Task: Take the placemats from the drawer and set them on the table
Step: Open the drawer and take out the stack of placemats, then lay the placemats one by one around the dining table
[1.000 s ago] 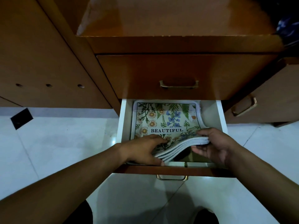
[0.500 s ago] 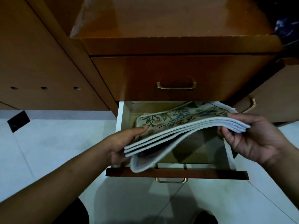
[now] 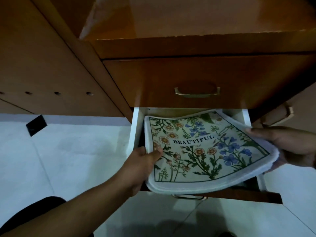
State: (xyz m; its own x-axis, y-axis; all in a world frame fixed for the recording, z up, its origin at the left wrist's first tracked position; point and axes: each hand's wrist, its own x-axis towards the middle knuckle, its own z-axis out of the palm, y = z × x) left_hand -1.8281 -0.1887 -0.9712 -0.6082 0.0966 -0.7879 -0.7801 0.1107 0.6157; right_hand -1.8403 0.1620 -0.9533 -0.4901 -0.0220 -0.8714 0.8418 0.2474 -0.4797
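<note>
A stack of floral placemats (image 3: pixel 201 151), cream with daisies, blue flowers and the word BEAUTIFUL, is held above the open lower drawer (image 3: pixel 136 130). My left hand (image 3: pixel 142 161) grips the stack's left edge, thumb on top. My right hand (image 3: pixel 290 144) holds the right edge, fingers under it. The stack tilts, its near edge drooping over the drawer's wooden front (image 3: pixel 239 196). The drawer's inside is mostly hidden under the mats.
The shut upper drawer (image 3: pixel 196 79) with a brass handle hangs over the open one. A wooden side panel (image 3: pixel 42 74) stands to the left, another cabinet with a handle (image 3: pixel 289 112) to the right. White tiled floor (image 3: pixel 68 159) lies below.
The stack has gone from lying in the drawer, to being lifted and bent, to being held flatter with its printed face towards me. Both hands moved up and apart along its edges.
</note>
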